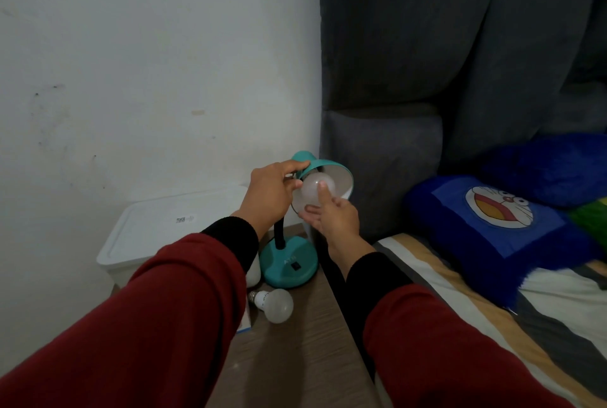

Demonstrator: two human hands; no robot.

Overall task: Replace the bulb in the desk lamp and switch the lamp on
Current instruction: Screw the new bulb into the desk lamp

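while the padded grey headboard point(410, 79) rises soft and tufted beyond the right hand point(331, 215), the plain white wall point(147, 62), matte and faintly scuffed, fills the space past the left hand point(272, 192). to the right of the right hand lies the bed point(492, 325) with a striped sheet, and on it a plush blue cartoon pillow point(499, 220) with fuzzy edges. under both forearms runs the wood-grain tabletop point(295, 358), its long straight right edge just beside the bed. left of the left hand sits a white plastic box point(164, 227) with a rounded, rimmed lid, close against the wall. the teal desk lamp point(289, 264) stands below the hands on a smooth domed base, its black flexible neck curving up to a glossy cone shade point(331, 166) with a white inside. the left hand grips the narrow back of the shade, fingers curled round it. in the mouth of the shade sits a frosted round bulb point(313, 192); the right hand touches it with loosely spread fingers, forefinger laid up across the globe and the others beneath, not closed round it. nearer the person than the lamp base, a second frosted bulb point(274, 305) lies on its side, screw cap pointing left, with bare tabletop to its right up to the edge.
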